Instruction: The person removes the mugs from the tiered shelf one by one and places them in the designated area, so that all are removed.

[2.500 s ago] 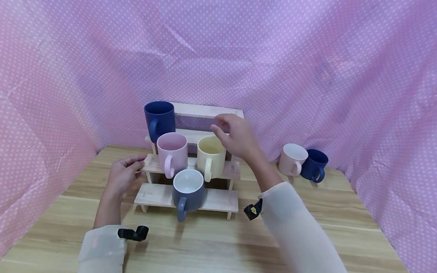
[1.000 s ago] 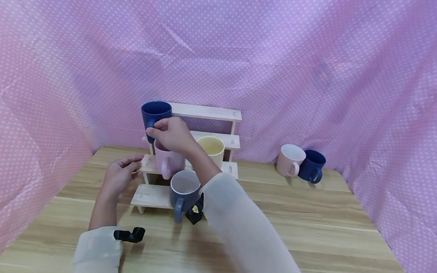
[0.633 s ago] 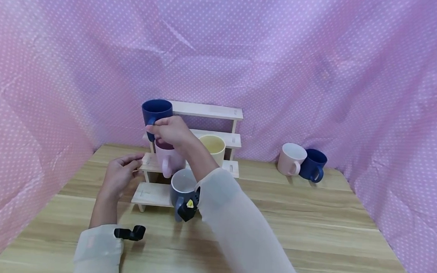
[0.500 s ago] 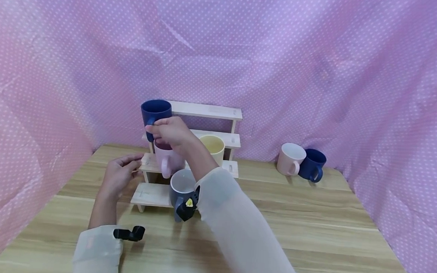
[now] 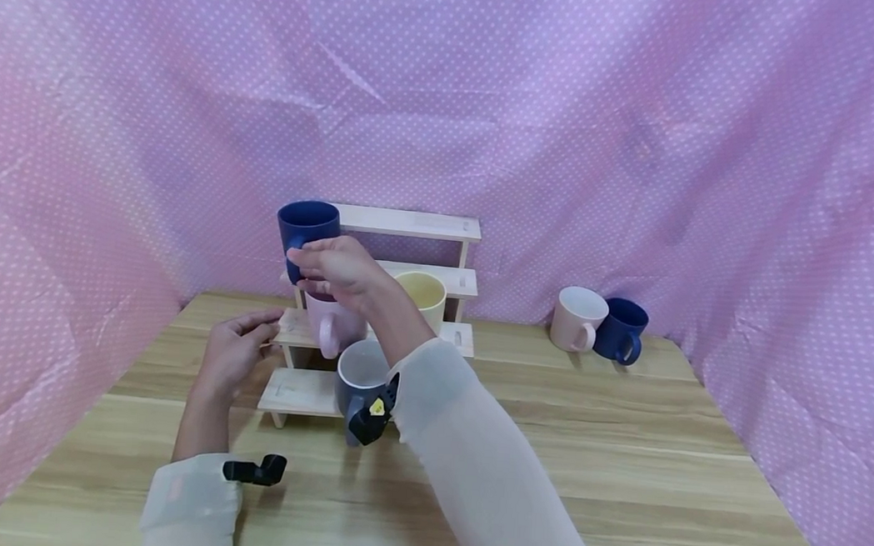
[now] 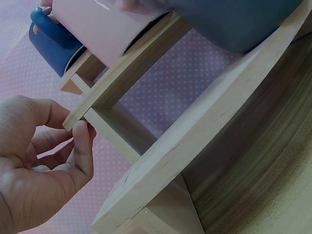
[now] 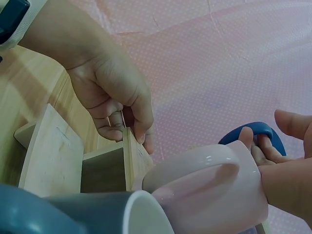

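A stepped wooden stand (image 5: 410,223) holds several mugs. My left hand (image 5: 233,348) pinches the left end of one of its boards between thumb and fingers, as the left wrist view shows. At the upper left sits a dark blue mug (image 5: 289,235). My right hand (image 5: 343,269) reaches over a pink mug (image 5: 332,321) to it. In the right wrist view, bent fingers (image 7: 265,144) pass into the blue handle (image 7: 258,127), while the thumb stands away from it. Beneath the right forearm, a grey mug (image 5: 362,373) is partly hidden.
Beside the right forearm on the stand is a yellow mug (image 5: 423,289). A pale pink mug (image 5: 572,321) and another dark blue mug (image 5: 615,332) stand together on the wooden table (image 5: 621,451), at the back right. A dotted pink cloth (image 5: 448,98) hangs behind.
My right hand has come leftward from above the yellow mug to the dark blue mug's handle. Since half a second ago its thumb has spread from the handle. My left hand stays at the board.
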Demonstrator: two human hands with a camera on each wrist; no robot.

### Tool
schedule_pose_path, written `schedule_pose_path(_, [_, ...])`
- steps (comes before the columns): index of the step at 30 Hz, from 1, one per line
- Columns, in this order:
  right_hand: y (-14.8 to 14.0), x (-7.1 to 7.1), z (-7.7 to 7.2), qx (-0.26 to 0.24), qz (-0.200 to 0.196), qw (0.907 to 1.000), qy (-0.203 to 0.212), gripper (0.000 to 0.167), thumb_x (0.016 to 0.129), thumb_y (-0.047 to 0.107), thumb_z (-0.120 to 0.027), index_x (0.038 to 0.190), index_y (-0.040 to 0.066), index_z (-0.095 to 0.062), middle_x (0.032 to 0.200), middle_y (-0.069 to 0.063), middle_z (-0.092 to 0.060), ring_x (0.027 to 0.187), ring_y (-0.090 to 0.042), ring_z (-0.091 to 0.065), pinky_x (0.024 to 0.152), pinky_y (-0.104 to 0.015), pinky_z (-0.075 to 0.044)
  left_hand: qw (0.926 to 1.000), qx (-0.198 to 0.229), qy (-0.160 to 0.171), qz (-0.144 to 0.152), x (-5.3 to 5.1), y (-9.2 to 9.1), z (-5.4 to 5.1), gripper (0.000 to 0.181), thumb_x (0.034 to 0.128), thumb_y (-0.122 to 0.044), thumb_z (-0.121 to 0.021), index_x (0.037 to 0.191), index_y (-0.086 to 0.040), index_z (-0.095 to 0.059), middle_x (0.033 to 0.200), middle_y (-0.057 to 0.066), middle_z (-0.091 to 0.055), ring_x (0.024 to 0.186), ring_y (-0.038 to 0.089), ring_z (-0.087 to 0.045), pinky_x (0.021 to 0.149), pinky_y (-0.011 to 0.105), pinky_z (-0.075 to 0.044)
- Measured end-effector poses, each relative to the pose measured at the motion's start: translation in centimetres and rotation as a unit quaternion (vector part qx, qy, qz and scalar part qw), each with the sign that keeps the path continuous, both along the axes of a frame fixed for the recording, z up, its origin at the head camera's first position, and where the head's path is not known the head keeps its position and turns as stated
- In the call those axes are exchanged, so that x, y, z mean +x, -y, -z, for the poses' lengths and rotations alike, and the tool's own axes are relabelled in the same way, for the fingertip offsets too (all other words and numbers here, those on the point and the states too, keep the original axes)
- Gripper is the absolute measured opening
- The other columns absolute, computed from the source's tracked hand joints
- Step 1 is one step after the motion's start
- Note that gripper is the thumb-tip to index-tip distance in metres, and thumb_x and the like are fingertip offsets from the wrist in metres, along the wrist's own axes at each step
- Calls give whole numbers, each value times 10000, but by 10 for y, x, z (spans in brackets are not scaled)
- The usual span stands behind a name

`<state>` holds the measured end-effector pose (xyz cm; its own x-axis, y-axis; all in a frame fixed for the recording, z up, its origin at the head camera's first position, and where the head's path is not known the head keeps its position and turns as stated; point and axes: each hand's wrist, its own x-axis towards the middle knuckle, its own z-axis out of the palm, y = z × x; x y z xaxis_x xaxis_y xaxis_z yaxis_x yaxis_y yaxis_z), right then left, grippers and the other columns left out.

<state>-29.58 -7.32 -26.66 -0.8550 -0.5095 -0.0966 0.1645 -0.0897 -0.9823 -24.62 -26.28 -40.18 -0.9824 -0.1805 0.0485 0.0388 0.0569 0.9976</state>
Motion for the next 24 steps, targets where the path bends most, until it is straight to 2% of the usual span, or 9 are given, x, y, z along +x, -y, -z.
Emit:
schedule_pose_path(6, [3,-1,2,-214,79,9997,-46,173,1025,67,-614,1119,-77,-638,999,-91,-660,1149,-383,-666,1063,-394,-517,9999,-118,-36,-4,0,-1,0,433,1051,-105,-552,1425,110,-514,1104,-57,-617,901,27,-596,784,190,-591])
schedule_pose_path(10, [5,-2,4,-432,47,9991,-24,113,1032,26,-581,1061,-76,-620,1004,-130,-666,1191,-420,-639,1002,-374,-559,10000,-43,-36,8,1,-1,-1,436,1049,-102,-557,1423,116,-510,1105,-52,-610,905,35,-586,768,178,-586])
schedule_pose_path(16, [6,-2,5,-469,122,9988,-24,220,1031,26,-583,1203,-105,-619,1019,-133,-683,1152,-383,-672,910,-326,-601,9999,118,-8,9,0,0,-1,443,1043,-100,-570,1418,126,-509,1095,-54,-616,892,50,-588,749,169,-583])
schedule_pose_path(20, [7,-1,5,-452,208,9988,-12,168,1027,38,-594,1125,-85,-653,986,-131,-700,1047,-320,-721,858,-296,-615,10000,5,11,-5,-1,0,0,432,1046,-105,-563,1418,111,-521,1118,-41,-616,900,45,-595,758,172,-585])
schedule_pose_path(21, [7,-1,4,-453,220,9987,-13,152,1027,38,-594,1095,-82,-659,985,-144,-705,1058,-333,-716,853,-294,-616,10000,-18,18,-3,-1,0,0,428,1048,-108,-560,1417,107,-525,1122,-40,-612,904,45,-594,761,172,-585])
schedule_pose_path(24, [8,-1,4,-463,205,9987,-36,189,1032,27,-577,1133,-118,-645,1040,-204,-706,1118,-376,-687,887,-314,-608,10000,-57,1,11,-2,1,1,430,1048,-106,-556,1420,108,-521,1116,-48,-616,907,37,-597,767,174,-586])
